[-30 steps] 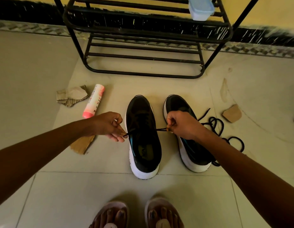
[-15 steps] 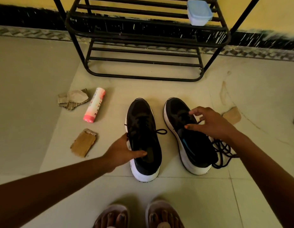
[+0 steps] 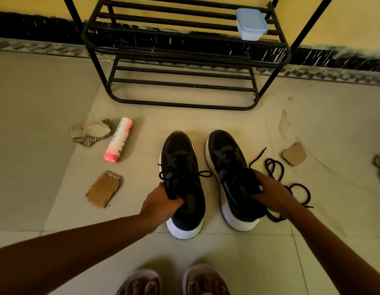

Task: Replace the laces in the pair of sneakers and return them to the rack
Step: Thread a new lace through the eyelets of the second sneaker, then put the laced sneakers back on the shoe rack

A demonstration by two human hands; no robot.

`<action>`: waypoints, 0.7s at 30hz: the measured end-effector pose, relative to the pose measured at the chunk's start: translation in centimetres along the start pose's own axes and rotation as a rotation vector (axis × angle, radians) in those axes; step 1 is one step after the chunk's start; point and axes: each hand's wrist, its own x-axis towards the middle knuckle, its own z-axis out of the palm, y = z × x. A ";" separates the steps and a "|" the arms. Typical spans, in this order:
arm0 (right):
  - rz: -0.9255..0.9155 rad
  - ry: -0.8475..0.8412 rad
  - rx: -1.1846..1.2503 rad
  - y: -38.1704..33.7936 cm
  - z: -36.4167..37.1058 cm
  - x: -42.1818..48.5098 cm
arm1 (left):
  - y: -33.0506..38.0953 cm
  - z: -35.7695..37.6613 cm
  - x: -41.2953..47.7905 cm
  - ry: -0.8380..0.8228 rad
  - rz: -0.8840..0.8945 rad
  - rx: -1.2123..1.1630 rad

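Gripping left sneaker [image 3: 180, 158] by padded collar with left hand [image 3: 161, 204], right sneaker [image 3: 225, 154] with right hand [image 3: 272, 193]. Black mesh, thick white soles.

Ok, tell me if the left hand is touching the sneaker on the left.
Touching. The head view shows the left hand holding the left sneaker at its opening, fingers curled over the rim.

- I'm counting two sneakers [image 3: 180, 158] [image 3: 225, 150].
- I'm seeing one rack [image 3: 185, 105], one tub [image 3: 250, 24], one pink can [image 3: 118, 139].
- I'm counting three cardboard scraps [image 3: 90, 133] [image 3: 104, 188] [image 3: 294, 154], one loose lace [image 3: 296, 185].
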 end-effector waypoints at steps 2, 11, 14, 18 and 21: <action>-0.034 0.009 0.037 -1.1 1.0 -0.1 | 0.4 0.1 -0.1 -0.011 0.002 -0.005; 0.136 -0.097 0.234 -2.5 2.8 -0.4 | 1.2 0.0 -0.3 0.046 -0.002 0.030; 0.231 -0.223 0.271 -2.2 2.2 -0.5 | 0.9 0.1 -0.2 0.088 0.011 0.073; 0.190 -0.199 0.234 -2.3 2.4 -0.5 | 0.8 0.0 -0.4 0.126 0.040 0.109; 0.158 -0.144 0.210 -2.7 3.0 -0.5 | 1.0 -0.4 -0.3 0.152 0.049 0.107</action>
